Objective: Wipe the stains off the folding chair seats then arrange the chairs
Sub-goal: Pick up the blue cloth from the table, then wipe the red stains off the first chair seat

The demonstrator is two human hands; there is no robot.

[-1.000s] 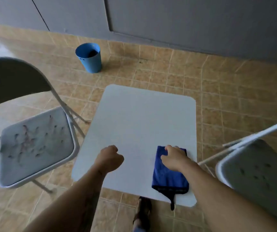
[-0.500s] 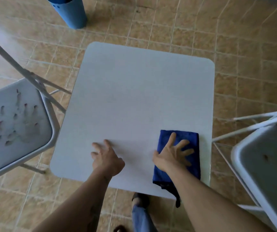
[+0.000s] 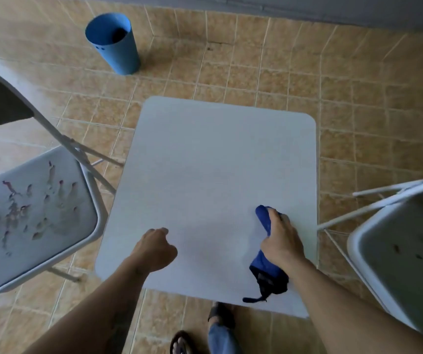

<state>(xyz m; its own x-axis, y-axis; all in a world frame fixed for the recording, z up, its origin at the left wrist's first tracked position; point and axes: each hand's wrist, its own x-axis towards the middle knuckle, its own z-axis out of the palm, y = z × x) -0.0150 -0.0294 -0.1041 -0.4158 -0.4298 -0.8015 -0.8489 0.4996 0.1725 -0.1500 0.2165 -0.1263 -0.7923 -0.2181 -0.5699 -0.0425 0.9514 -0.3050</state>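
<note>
Cloth: a blue cloth (image 3: 266, 267) bunched up on the near right part of the table (image 3: 218, 169), its dark tail trailing toward the near edge.
Right hand: the right hand (image 3: 280, 241) has its fingers wrapped tight round the cloth, gathering it off the tabletop.
Left hand: the left hand (image 3: 154, 247) rests near the table's front edge, fingers curled loosely in, holding nothing.
Left chair: the left chair (image 3: 34, 215) stands just beside the table; its seat carries many dark reddish smears.
Right chair: the right chair (image 3: 404, 244) shows a few dark spots on its seat.
Bucket: a blue bucket (image 3: 114, 44) stands on the floor well beyond.
Doing it well: likely best to keep a broad flat face of cloth under the palm, press firmly, and wipe toward one edge.
</note>
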